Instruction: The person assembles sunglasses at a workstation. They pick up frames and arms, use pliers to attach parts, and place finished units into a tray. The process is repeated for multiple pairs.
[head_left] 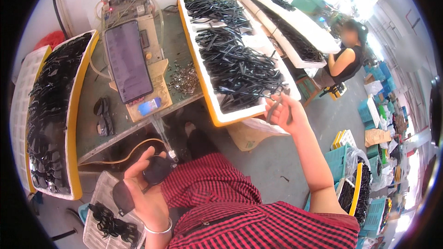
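In my left hand (pixel 151 199), low and left of the middle, is a dark sunglasses front (pixel 158 170), gripped between thumb and fingers; one dark lens shows above the thumb and the other below. My right hand (pixel 291 117) is at the near right corner of a white foam tray (pixel 244 116) with a yellow outer side. Thin dark eyeglass temples (pixel 272 109) lie across its curled fingers. Many loose black temples (pixel 235 64) are heaped in the tray. How many my right hand holds, I cannot make out.
A phone (pixel 129 60) leans on a bench machine (pixel 127 2) with a blue box (pixel 149 106) below. Small metal bits (pixel 184 78) lie beside it. Trays of dark eyewear (pixel 55 110) stand left; a basket (pixel 99 193) sits low. A person (pixel 348 57) sits far right.
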